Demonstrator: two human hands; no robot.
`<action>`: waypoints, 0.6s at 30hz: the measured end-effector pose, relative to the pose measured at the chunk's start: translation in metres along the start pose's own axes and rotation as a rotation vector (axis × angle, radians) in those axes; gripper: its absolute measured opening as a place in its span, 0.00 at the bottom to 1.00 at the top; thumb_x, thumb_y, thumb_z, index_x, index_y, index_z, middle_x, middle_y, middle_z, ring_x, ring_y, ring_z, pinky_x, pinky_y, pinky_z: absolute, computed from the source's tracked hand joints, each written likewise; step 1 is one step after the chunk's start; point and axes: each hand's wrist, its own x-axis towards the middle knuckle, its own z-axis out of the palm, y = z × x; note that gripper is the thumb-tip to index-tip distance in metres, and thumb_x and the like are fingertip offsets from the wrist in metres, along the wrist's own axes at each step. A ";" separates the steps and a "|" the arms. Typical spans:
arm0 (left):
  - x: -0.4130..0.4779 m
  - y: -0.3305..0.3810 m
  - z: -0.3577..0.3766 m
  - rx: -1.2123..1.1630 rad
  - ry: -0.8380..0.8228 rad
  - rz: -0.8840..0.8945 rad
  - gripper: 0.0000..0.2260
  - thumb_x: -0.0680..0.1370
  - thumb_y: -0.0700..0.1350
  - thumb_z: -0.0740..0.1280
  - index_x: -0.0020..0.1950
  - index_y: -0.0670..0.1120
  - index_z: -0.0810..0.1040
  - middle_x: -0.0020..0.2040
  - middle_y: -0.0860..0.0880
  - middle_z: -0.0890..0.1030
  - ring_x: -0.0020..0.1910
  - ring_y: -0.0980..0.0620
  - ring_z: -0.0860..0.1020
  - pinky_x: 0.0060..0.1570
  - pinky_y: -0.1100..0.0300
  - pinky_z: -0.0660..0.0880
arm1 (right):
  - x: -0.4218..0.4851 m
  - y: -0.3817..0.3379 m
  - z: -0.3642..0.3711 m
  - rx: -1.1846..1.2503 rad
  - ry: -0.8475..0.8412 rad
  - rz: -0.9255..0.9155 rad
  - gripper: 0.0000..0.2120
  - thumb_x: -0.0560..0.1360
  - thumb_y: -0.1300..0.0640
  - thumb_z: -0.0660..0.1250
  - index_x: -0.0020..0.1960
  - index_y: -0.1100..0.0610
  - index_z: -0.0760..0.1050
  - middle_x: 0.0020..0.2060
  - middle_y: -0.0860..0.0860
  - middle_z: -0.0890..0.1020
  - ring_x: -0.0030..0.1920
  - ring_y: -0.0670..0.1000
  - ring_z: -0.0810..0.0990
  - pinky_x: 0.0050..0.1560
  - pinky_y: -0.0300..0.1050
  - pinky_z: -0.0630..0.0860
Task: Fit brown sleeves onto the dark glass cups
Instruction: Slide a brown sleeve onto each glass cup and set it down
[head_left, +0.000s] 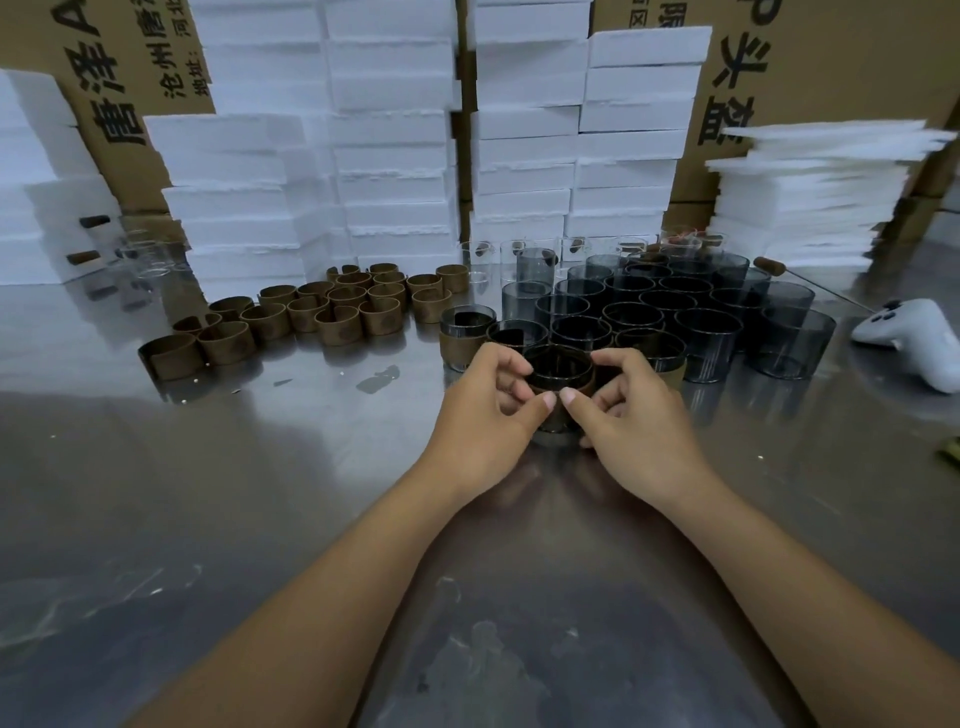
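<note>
Cup (560, 370) upright on bench (260, 467), clamped between left hand (488, 410) and right hand (639, 410), fingers curled round it, thumbs pressing sleeve (537, 388) at near side. Likely risks: uneven thumb pressure tipping cup into packed cups (675, 317) just beyond the hands; split sleeve springing open; glass sliding on slick bench.

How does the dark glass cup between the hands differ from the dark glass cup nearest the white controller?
The dark glass cup between the hands wears a brown sleeve; the dark glass cup nearest the white controller is bare. The left hand and right hand hold the first; the second stands untouched. Both stand upright on the metal table.
</note>
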 end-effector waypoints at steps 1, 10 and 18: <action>0.000 0.000 0.001 0.000 -0.016 0.004 0.11 0.76 0.41 0.70 0.48 0.53 0.69 0.41 0.51 0.75 0.38 0.55 0.75 0.44 0.61 0.76 | 0.001 0.000 0.000 -0.001 -0.006 0.007 0.22 0.75 0.53 0.69 0.67 0.54 0.68 0.34 0.48 0.78 0.40 0.50 0.81 0.40 0.39 0.72; 0.000 -0.002 0.000 -0.056 -0.069 -0.034 0.13 0.76 0.39 0.68 0.55 0.51 0.70 0.47 0.53 0.75 0.40 0.64 0.77 0.48 0.68 0.75 | 0.004 -0.003 0.000 0.080 -0.130 0.070 0.29 0.79 0.48 0.61 0.77 0.53 0.57 0.44 0.50 0.77 0.51 0.51 0.80 0.58 0.47 0.73; 0.002 -0.004 0.001 -0.034 -0.092 -0.062 0.21 0.77 0.40 0.68 0.68 0.46 0.67 0.59 0.53 0.72 0.58 0.58 0.73 0.50 0.76 0.71 | 0.005 -0.008 -0.005 0.211 -0.119 0.066 0.17 0.80 0.61 0.61 0.68 0.53 0.71 0.45 0.45 0.78 0.39 0.43 0.81 0.46 0.41 0.78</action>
